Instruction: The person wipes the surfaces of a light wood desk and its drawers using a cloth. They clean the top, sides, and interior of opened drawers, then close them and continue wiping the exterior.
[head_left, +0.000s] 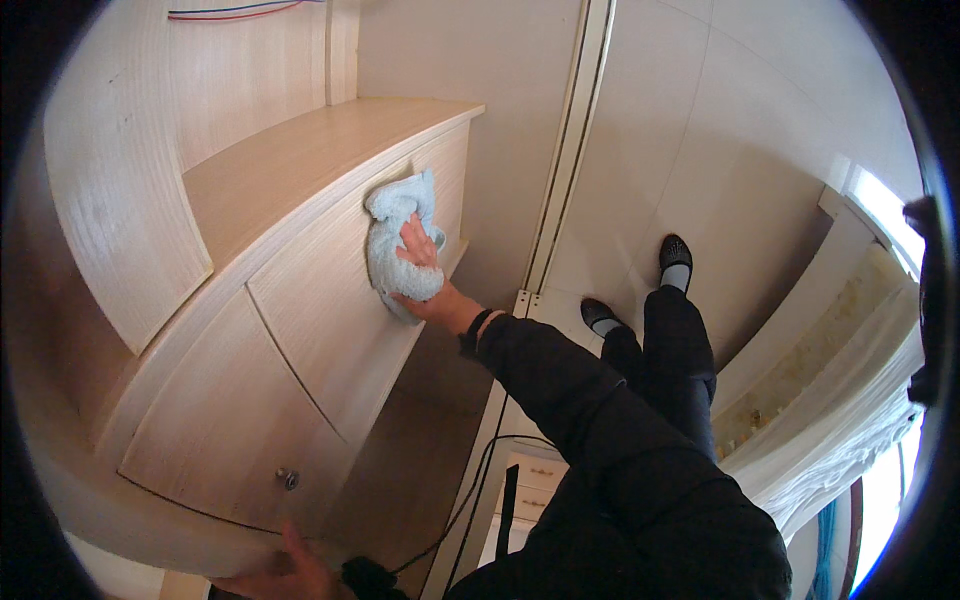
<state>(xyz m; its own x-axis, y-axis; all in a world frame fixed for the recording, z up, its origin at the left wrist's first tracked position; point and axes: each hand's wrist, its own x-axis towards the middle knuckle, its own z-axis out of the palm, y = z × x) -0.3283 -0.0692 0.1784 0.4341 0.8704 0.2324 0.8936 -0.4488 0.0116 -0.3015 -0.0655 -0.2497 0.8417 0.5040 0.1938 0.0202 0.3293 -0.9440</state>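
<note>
A light blue terry cloth lies bunched against the pale wood front panel of a cabinet. My right hand presses on it, with folds of the cloth wrapped partly around the fingers. Low in the picture, my left hand is near the cabinet's lower edge, its fingers apart and partly blurred; no object shows in it. A small metal knob sits on the cabinet door, just above that hand.
Blue and red wires hang by the upper panel. A metal sliding-door track crosses the tiled floor. A black cable runs beside me. White fabric drapes at the right, and drawers show below.
</note>
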